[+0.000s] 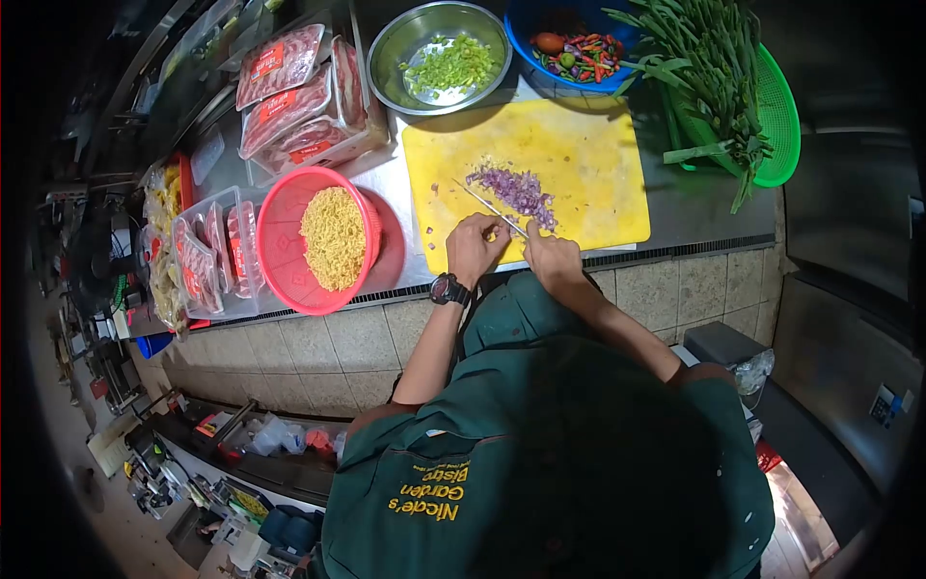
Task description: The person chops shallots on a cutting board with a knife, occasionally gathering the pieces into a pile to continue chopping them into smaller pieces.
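Note:
A knife lies over the yellow cutting board, its blade pointing up and left beside a heap of chopped purple onion. My right hand is closed around its handle at the board's near edge. My left hand, with a watch on the wrist, is just left of the knife, its fingers curled together near the blade. Whatever those fingers may hold is hidden. Small onion bits are scattered on the board.
Behind the board are a steel bowl of chopped greens and a blue bowl of chilies. A green basket with leafy stalks stands right. At left are a red basket of yellow crumbs and packaged meat.

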### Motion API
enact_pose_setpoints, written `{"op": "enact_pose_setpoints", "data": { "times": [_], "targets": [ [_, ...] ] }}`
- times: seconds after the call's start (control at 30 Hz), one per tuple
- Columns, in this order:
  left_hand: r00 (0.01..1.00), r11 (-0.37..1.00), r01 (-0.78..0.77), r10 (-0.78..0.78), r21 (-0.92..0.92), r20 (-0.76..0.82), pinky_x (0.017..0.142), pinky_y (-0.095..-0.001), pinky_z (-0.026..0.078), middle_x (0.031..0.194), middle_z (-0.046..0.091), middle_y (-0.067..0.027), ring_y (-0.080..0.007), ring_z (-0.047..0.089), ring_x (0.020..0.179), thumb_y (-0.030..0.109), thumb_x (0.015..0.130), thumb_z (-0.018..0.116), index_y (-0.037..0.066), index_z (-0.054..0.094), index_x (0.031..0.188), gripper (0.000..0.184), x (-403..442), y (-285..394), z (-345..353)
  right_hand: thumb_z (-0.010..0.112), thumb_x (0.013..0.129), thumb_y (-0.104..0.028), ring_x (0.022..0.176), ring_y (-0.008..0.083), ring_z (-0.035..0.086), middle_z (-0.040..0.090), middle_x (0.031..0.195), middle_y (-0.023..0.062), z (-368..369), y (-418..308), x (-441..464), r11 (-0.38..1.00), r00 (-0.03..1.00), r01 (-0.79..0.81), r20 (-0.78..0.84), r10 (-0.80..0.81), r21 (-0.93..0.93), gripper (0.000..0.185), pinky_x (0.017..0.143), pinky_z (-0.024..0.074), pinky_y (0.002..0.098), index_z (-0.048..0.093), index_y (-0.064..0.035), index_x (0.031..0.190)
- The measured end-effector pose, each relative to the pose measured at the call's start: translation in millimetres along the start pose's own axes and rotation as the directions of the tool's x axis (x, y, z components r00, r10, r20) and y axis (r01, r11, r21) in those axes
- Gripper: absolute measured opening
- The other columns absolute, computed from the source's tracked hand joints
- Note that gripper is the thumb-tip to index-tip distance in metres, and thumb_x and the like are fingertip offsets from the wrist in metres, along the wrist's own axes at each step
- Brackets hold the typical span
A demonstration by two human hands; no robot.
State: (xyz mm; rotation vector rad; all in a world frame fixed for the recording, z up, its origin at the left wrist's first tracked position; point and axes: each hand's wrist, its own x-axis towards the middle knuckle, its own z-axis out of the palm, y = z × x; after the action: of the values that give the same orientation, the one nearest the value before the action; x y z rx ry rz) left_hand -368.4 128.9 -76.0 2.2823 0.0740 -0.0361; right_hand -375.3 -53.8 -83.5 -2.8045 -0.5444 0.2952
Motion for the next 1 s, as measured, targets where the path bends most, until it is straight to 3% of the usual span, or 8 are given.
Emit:
{"op": "enact_pose_setpoints", "data": {
  "times": [0.17, 0.27, 0.47, 0.53, 0.67, 0.8, 0.93, 1.0],
  "targets": [
    [0.999, 0.998, -0.033, 0.032, 0.046, 0.009, 0.066, -0.0351, 0.054, 0.083, 0.073, -0.0121, -0.0261, 0.069, 0.072, 0.024, 0.083, 0.077, 0.004, 0.076, 0.089, 0.021, 3, 1, 1, 0.059, 0.095, -0.023, 0.062, 0.0316, 0.072, 0.069, 0.065, 0.0141, -4, -1, 9, 0.999, 0.998, -0.046, 0.042, 0.046, -0.002, 0.024, 0.054, 0.0538, 0.0455, 0.054, -0.0071, 0.112],
    [0.997, 0.983, -0.072, 0.072, 0.169, 0.006, 0.065, -0.0365, 0.053, 0.079, 0.070, -0.0121, -0.0268, 0.069, 0.070, 0.028, 0.086, 0.074, 0.005, 0.071, 0.088, 0.023, 2, -4, 4, 0.057, 0.096, -0.025, 0.070, 0.0390, 0.071, 0.071, 0.075, 0.0180, -9, 6, 11, 0.955, 0.985, -0.088, 0.168, 0.041, 0.282, 0.031, 0.063, 0.0541, 0.0527, 0.054, -0.0038, 0.118],
    [0.992, 0.990, 0.122, -0.120, 0.070, -0.030, 0.069, -0.0368, 0.053, 0.080, 0.069, -0.0097, -0.0270, 0.068, 0.072, 0.026, 0.087, 0.077, 0.004, 0.071, 0.091, 0.023, 16, 10, 4, 0.055, 0.095, -0.032, 0.080, 0.0470, 0.069, 0.070, 0.084, 0.0256, -74, 25, 30, 0.912, 0.978, -0.169, 0.177, 0.109, 0.373, 0.040, 0.078, 0.0524, 0.0592, 0.056, -0.0046, 0.124],
    [0.951, 0.996, -0.063, 0.078, 0.060, -0.300, 0.081, -0.0383, 0.053, 0.092, 0.067, -0.0135, -0.0294, 0.066, 0.088, 0.023, 0.088, 0.077, 0.002, 0.070, 0.100, 0.024, 30, 7, 3, 0.056, 0.094, -0.035, 0.082, 0.0430, 0.071, 0.071, 0.082, 0.0224, -95, 48, 22, 0.933, 0.986, -0.120, 0.149, 0.073, 0.338, 0.040, 0.077, 0.0535, 0.0575, 0.058, -0.0069, 0.122],
    [0.963, 0.978, -0.080, 0.126, 0.191, -0.239, 0.104, -0.0441, 0.047, 0.133, 0.055, -0.0251, -0.0385, 0.056, 0.121, 0.025, 0.086, 0.080, 0.004, 0.066, 0.128, 0.049, 52, 18, 6, 0.056, 0.094, -0.034, 0.082, 0.0414, 0.071, 0.071, 0.079, 0.0197, -74, 108, 9, 0.966, 0.973, -0.221, 0.091, 0.210, 0.132, 0.036, 0.075, 0.0544, 0.0558, 0.056, -0.0060, 0.117],
    [0.975, 0.937, -0.189, 0.214, 0.293, -0.057, 0.102, -0.0457, 0.049, 0.129, 0.062, -0.0234, -0.0388, 0.059, 0.120, 0.026, 0.085, 0.081, 0.007, 0.069, 0.126, 0.047, 49, 27, 8, 0.057, 0.094, -0.032, 0.083, 0.0439, 0.070, 0.071, 0.082, 0.0219, -53, 107, -13, 0.942, 0.961, -0.276, 0.088, 0.264, 0.193, 0.038, 0.076, 0.0542, 0.0568, 0.054, -0.0044, 0.119],
    [0.989, 0.985, -0.145, 0.146, 0.089, 0.000, 0.090, -0.0384, 0.057, 0.106, 0.073, -0.0147, -0.0286, 0.071, 0.099, 0.014, 0.090, 0.076, 0.007, 0.072, 0.123, 0.034, 45, 28, 17, 0.059, 0.094, -0.031, 0.083, 0.0467, 0.070, 0.071, 0.084, 0.0254, -43, 81, -23, 0.871, 0.942, -0.334, 0.158, 0.296, 0.360, 0.039, 0.077, 0.0535, 0.0581, 0.051, -0.0046, 0.122],
    [0.996, 0.974, 0.073, -0.062, -0.214, 0.060, 0.081, -0.0331, 0.059, 0.104, 0.076, -0.0127, -0.0199, 0.073, 0.092, 0.012, 0.094, 0.072, 0.005, 0.070, 0.127, 0.033, 43, 30, 19, 0.059, 0.094, -0.032, 0.083, 0.0476, 0.070, 0.071, 0.085, 0.0259, -46, 73, -26, 0.863, 0.939, -0.340, 0.178, 0.294, 0.374, 0.039, 0.078, 0.0530, 0.0583, 0.051, -0.0045, 0.121]
  ]
}}
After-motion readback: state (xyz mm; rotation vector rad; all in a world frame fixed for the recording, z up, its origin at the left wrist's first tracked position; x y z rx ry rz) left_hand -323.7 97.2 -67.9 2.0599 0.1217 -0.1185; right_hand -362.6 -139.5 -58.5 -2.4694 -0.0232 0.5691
